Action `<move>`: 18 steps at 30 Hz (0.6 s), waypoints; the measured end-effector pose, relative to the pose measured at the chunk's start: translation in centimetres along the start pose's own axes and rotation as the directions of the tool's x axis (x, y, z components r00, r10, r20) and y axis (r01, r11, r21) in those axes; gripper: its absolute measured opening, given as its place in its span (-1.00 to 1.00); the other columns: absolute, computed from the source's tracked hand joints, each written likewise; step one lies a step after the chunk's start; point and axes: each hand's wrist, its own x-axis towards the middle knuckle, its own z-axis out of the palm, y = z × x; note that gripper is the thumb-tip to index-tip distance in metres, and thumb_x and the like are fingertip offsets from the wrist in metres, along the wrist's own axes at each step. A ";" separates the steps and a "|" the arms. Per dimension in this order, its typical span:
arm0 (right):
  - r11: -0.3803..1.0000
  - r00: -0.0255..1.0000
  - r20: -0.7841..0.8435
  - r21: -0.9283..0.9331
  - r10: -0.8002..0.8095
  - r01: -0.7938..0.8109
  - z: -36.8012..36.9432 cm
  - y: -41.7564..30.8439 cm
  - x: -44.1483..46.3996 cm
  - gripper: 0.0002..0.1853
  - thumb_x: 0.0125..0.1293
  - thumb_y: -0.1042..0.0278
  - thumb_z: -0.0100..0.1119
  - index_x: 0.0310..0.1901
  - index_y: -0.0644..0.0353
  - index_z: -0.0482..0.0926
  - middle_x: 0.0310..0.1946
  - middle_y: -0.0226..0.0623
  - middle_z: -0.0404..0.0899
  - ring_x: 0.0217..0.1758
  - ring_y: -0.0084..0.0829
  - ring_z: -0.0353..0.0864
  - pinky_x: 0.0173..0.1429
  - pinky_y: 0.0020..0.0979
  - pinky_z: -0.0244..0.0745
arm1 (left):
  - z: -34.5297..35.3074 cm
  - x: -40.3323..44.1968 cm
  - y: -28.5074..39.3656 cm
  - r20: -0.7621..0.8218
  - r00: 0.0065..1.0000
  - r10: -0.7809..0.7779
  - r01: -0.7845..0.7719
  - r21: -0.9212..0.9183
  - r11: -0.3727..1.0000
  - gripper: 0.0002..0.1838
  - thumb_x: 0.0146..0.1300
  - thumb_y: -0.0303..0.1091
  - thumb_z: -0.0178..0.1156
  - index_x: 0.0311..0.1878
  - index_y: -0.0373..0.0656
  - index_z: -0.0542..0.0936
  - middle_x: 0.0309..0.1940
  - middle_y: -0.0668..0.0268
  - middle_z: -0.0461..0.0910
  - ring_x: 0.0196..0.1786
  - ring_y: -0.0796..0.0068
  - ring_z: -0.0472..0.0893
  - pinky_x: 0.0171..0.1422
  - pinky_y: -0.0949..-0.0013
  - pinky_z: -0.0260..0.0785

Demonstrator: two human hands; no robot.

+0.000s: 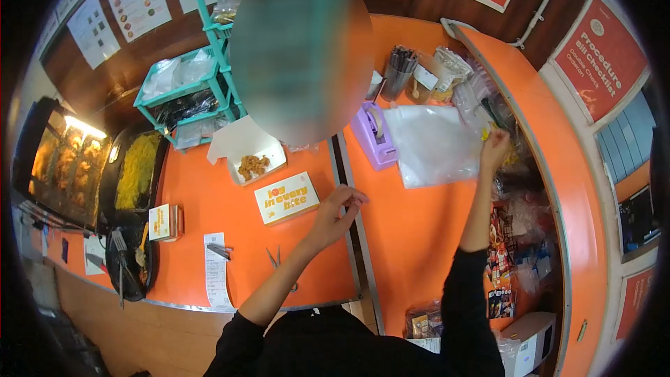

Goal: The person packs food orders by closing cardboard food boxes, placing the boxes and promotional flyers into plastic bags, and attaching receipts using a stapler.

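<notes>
My left hand point(335, 215) hovers over the orange counter with its fingers loosely curled, just right of a closed white box point(287, 198) with orange and yellow lettering. Far to the right, my right hand point(494, 145) is pinched at a small yellow item point(485, 134) beside the plastic packets along the counter's edge. Between the hands lie a stack of clear plastic bags point(436, 150) and a purple tape dispenser point(373, 136). Behind the closed box, an open white box point(258, 150) holds fried food.
Scissors point(273, 258) and a receipt point(217, 276) lie near the front edge. Small boxes point(165, 223) stand at left, by black trays and a lit food warmer point(66, 160). Teal racks point(183, 87) rise behind. Cups with straws point(400, 73) stand at the back. Packets point(504, 237) fill the right side.
</notes>
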 end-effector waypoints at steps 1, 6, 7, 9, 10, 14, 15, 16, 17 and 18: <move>0.992 0.996 -0.094 -0.128 0.004 -0.016 -1.3 0.2 -1.6 -0.80 0.17 0.29 0.11 -0.33 0.26 0.57 -0.35 0.00 0.63 -0.25 -0.01 0.61 -0.13 -0.17 0.45 | 0.6 -0.1 -0.4 0.011 1.000 0.001 -0.001 -0.004 1.000 -0.83 0.20 -0.62 0.07 -0.18 -0.19 0.56 -0.31 0.27 0.51 -0.16 0.45 0.58 -0.02 0.41 0.42; 0.991 0.751 0.652 0.007 0.099 -0.137 -1.2 8.3 -6.9 -0.79 0.13 0.51 -0.02 -0.28 0.22 0.63 -0.29 -0.21 0.65 -0.25 -0.43 0.63 -0.11 -0.44 0.49 | 7.9 -0.1 -3.4 0.336 0.908 0.252 -0.343 0.250 0.905 -0.69 0.05 -0.28 0.31 -0.08 0.01 0.61 0.16 0.10 0.33 0.27 0.09 0.28 0.27 0.06 0.23; 0.966 0.780 0.623 0.231 -0.056 -0.115 -0.4 8.8 -7.4 -0.78 0.13 0.55 -0.04 -0.28 0.22 0.63 -0.29 -0.24 0.66 -0.24 -0.45 0.63 -0.09 -0.45 0.50 | 10.0 1.2 -3.2 0.387 0.877 0.285 -0.420 0.326 0.847 -0.55 0.01 -0.22 0.34 0.04 0.09 0.56 0.29 0.07 0.15 0.35 -0.07 0.10 0.33 -0.07 0.10; 0.861 0.708 0.700 0.300 0.094 -0.411 -1.6 4.4 -6.0 -0.77 0.11 0.59 -0.05 -0.29 0.22 0.63 -0.30 -0.26 0.66 -0.24 -0.46 0.62 -0.10 -0.46 0.50 | 14.3 4.3 -3.2 0.448 0.837 0.315 -0.497 0.380 0.780 -0.42 -0.03 -0.15 0.36 0.15 0.16 0.50 0.41 0.03 -0.02 0.43 -0.23 -0.09 0.40 -0.19 -0.03; 0.666 0.592 0.781 0.336 0.199 -0.666 -1.9 2.7 -5.4 -0.76 0.10 0.63 -0.05 -0.29 0.22 0.62 -0.31 -0.28 0.65 -0.24 -0.46 0.62 -0.11 -0.46 0.50 | 16.5 6.2 -3.8 0.414 0.874 0.253 -0.441 0.461 0.770 -0.28 -0.06 -0.13 0.37 0.25 0.21 0.38 0.44 -0.02 -0.10 0.44 -0.29 -0.16 0.39 -0.27 -0.08; 0.540 0.624 0.738 0.425 0.259 -0.727 0.2 5.5 -4.4 -0.76 0.09 0.65 -0.05 -0.29 0.23 0.62 -0.33 -0.25 0.65 -0.26 -0.45 0.61 -0.14 -0.45 0.50 | 21.7 12.3 -6.2 0.222 0.975 -0.031 -0.130 0.673 0.728 -0.05 -0.05 -0.22 0.35 0.44 0.31 0.09 0.42 -0.16 -0.18 0.43 -0.41 -0.22 0.36 -0.44 -0.19; 0.699 0.614 0.765 0.332 0.193 -0.634 1.0 7.7 -4.7 -0.78 0.08 0.65 -0.03 -0.31 0.25 0.62 -0.35 -0.26 0.64 -0.28 -0.47 0.61 -0.15 -0.45 0.50 | 22.4 13.3 -7.3 0.234 0.972 -0.034 -0.135 0.667 0.732 -0.05 -0.05 -0.22 0.35 0.44 0.31 0.09 0.42 -0.16 -0.18 0.43 -0.41 -0.22 0.36 -0.44 -0.19; 0.828 0.587 0.798 0.234 0.136 -0.510 1.4 9.5 -5.0 -0.79 0.06 0.64 -0.01 -0.33 0.27 0.62 -0.37 -0.27 0.64 -0.30 -0.48 0.61 -0.17 -0.45 0.50 | 23.1 14.3 -8.8 0.172 0.982 -0.079 -0.079 0.750 0.657 -0.07 -0.03 -0.31 0.34 0.43 0.27 0.10 0.38 -0.16 -0.02 0.41 -0.36 -0.06 0.34 -0.38 -0.06; 0.949 0.598 0.788 0.057 0.147 -0.309 0.8 9.1 -5.2 -0.81 0.03 0.63 0.00 -0.36 0.27 0.62 -0.41 -0.28 0.64 -0.34 -0.51 0.60 -0.22 -0.47 0.49 | 23.4 15.5 -9.1 0.104 0.988 -0.111 -0.023 0.821 0.570 -0.08 -0.02 -0.40 0.33 0.43 0.23 0.11 0.33 -0.15 0.14 0.39 -0.31 0.10 0.33 -0.32 0.06; 0.947 0.602 0.783 0.053 0.157 -0.316 0.5 8.7 -5.3 -0.81 0.03 0.63 0.00 -0.36 0.27 0.62 -0.41 -0.28 0.64 -0.34 -0.51 0.60 -0.22 -0.47 0.49 | 23.4 17.0 -9.3 0.116 0.987 -0.110 -0.033 0.821 0.570 -0.08 -0.02 -0.40 0.33 0.43 0.23 0.11 0.33 -0.15 0.14 0.39 -0.31 0.10 0.33 -0.32 0.06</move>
